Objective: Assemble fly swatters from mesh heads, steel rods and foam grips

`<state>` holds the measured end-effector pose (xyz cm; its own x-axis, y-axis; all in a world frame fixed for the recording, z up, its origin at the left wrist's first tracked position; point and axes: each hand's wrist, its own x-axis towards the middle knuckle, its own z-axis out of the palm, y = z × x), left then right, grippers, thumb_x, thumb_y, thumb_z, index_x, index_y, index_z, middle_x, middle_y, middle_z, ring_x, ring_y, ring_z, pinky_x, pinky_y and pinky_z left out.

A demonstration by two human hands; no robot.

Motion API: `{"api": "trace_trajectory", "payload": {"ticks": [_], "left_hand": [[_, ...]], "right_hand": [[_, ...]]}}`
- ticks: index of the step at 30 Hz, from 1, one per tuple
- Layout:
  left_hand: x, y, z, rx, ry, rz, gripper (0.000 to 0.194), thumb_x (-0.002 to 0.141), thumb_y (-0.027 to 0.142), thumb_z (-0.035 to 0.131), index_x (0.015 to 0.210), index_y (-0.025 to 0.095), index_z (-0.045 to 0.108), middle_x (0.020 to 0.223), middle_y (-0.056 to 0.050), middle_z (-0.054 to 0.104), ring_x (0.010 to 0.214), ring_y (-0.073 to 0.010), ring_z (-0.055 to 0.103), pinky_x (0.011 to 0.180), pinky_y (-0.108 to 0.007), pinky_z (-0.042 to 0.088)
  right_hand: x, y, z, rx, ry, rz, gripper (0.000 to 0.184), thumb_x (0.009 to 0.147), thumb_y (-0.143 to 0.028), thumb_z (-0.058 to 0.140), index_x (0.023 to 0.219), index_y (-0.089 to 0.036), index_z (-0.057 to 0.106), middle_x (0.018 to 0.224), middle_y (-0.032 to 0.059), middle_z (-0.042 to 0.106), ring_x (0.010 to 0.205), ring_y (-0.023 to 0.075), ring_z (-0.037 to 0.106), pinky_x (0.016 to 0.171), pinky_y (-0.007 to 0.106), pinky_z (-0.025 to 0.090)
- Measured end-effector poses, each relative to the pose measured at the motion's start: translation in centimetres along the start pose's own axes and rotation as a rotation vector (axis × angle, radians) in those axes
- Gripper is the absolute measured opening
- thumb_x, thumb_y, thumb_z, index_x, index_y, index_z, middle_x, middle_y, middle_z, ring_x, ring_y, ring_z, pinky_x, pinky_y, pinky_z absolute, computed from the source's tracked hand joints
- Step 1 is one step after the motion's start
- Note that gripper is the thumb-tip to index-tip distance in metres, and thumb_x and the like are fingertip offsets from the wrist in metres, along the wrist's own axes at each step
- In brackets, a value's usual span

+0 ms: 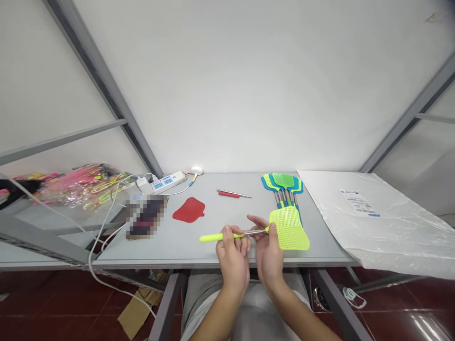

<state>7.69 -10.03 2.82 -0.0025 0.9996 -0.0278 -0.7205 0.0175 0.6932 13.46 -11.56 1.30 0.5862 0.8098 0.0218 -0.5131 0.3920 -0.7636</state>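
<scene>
My left hand [232, 251] is closed round the yellow handle and metal rod of a yellow fly swatter [288, 229], held level above the grey table [185, 241]. My right hand [267, 246] pinches the rod where it meets the yellow mesh head. Behind the head lies a fanned pile of several blue and green fly swatters [282, 185]. A loose red swatter head [189, 210] and a red-handled metal rod [232, 193] lie on the table further back and left.
A white power strip [164, 182] with cables sits at the back left, beside a dark blurred object [145, 218]. A bag of colourful swatters [76, 184] lies on the left shelf. A white plastic bag with a label [373, 218] covers the right side.
</scene>
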Motion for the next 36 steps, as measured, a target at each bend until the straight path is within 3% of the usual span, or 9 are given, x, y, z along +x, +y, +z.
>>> {"api": "trace_trajectory", "payload": {"ticks": [6, 15, 17, 20, 24, 27, 31, 33, 36], "left_hand": [[-0.1, -0.1, 0.2, -0.005, -0.050, -0.005, 0.038, 0.094, 0.046, 0.051, 0.071, 0.017, 0.057, 0.044, 0.010, 0.026, 0.040, -0.0060, 0.030, 0.048, -0.020, 0.036], [0.3, 0.5, -0.3, 0.062, -0.130, -0.040, 0.037, 0.093, 0.049, 0.051, 0.073, 0.018, 0.057, 0.045, 0.010, 0.027, 0.042, -0.0063, 0.028, 0.050, -0.021, 0.036], [0.7, 0.3, -1.2, 0.166, -0.211, -0.071, 0.034, 0.092, 0.048, 0.053, 0.079, 0.017, 0.060, 0.047, 0.008, 0.032, 0.046, -0.0073, 0.033, 0.052, -0.020, 0.035], [1.3, 0.3, -2.4, 0.394, -0.444, -0.149, 0.027, 0.089, 0.042, 0.061, 0.098, 0.017, 0.064, 0.056, 0.005, 0.046, 0.055, -0.0094, 0.042, 0.054, -0.021, 0.035], [2.2, 1.2, -3.1, 0.560, -0.694, -0.289, 0.032, 0.089, 0.040, 0.060, 0.111, 0.017, 0.063, 0.069, 0.000, 0.055, 0.062, -0.0116, 0.050, 0.062, -0.023, 0.043], [2.3, 1.2, -2.2, 0.705, -0.790, -0.416, 0.032, 0.089, 0.040, 0.058, 0.111, 0.017, 0.063, 0.071, -0.001, 0.058, 0.056, -0.0107, 0.050, 0.056, -0.021, 0.041], [1.9, -0.7, 0.1, 0.733, -0.924, -0.514, 0.031, 0.093, 0.045, 0.049, 0.097, 0.018, 0.063, 0.064, -0.002, 0.061, 0.046, -0.0113, 0.051, 0.046, -0.021, 0.039], [2.3, -1.8, 1.4, 0.677, -0.842, -0.467, 0.035, 0.092, 0.049, 0.046, 0.101, 0.019, 0.061, 0.060, 0.000, 0.059, 0.042, -0.0127, 0.051, 0.044, -0.022, 0.041], [3.8, -2.3, 3.0, 0.743, -0.747, -0.372, 0.036, 0.094, 0.049, 0.042, 0.105, 0.021, 0.061, 0.057, 0.000, 0.058, 0.042, -0.0140, 0.051, 0.044, -0.022, 0.039]], "right_hand": [[-0.7, 0.0, 0.1, 0.067, -0.014, -0.003, 0.043, 0.096, -0.054, 0.038, 0.104, -0.021, 0.066, 0.109, 0.0078, 0.072, 0.104, 0.0216, 0.062, 0.091, 0.041, 0.042], [-0.9, -0.7, 0.2, 0.015, -0.063, -0.024, 0.045, 0.095, -0.058, 0.036, 0.101, -0.023, 0.064, 0.095, 0.0057, 0.074, 0.097, 0.0215, 0.064, 0.091, 0.041, 0.043], [0.1, -1.3, -0.4, -0.050, -0.074, -0.014, 0.042, 0.094, -0.057, 0.041, 0.100, -0.022, 0.065, 0.088, 0.0043, 0.073, 0.091, 0.0203, 0.064, 0.089, 0.039, 0.043], [2.0, -3.2, -1.9, -0.112, -0.072, -0.008, 0.033, 0.089, -0.052, 0.055, 0.088, -0.020, 0.064, 0.078, 0.0025, 0.067, 0.080, 0.0181, 0.061, 0.081, 0.035, 0.045], [4.0, -5.4, -4.0, -0.231, 0.129, -0.180, 0.033, 0.086, -0.052, 0.059, 0.083, -0.019, 0.063, 0.067, 0.0001, 0.060, 0.070, 0.0157, 0.056, 0.075, 0.031, 0.045], [4.2, -5.3, -4.6, -0.426, 0.250, -0.252, 0.034, 0.087, -0.052, 0.059, 0.085, -0.019, 0.064, 0.063, -0.0004, 0.057, 0.069, 0.0156, 0.055, 0.073, 0.029, 0.044], [4.0, -4.2, -3.9, -0.516, 0.065, -0.108, 0.042, 0.088, -0.056, 0.052, 0.105, -0.020, 0.065, 0.066, -0.0005, 0.057, 0.059, 0.0148, 0.051, 0.056, 0.026, 0.043], [4.4, -4.1, -3.6, -0.567, 0.027, -0.051, 0.046, 0.089, -0.057, 0.050, 0.115, -0.022, 0.064, 0.081, 0.0036, 0.064, 0.069, 0.0176, 0.057, 0.061, 0.027, 0.048], [5.5, -4.8, -3.7, -0.772, -0.008, -0.011, 0.040, 0.087, -0.053, 0.055, 0.110, -0.022, 0.067, 0.100, 0.0072, 0.068, 0.090, 0.0218, 0.062, 0.079, 0.030, 0.050]]}}
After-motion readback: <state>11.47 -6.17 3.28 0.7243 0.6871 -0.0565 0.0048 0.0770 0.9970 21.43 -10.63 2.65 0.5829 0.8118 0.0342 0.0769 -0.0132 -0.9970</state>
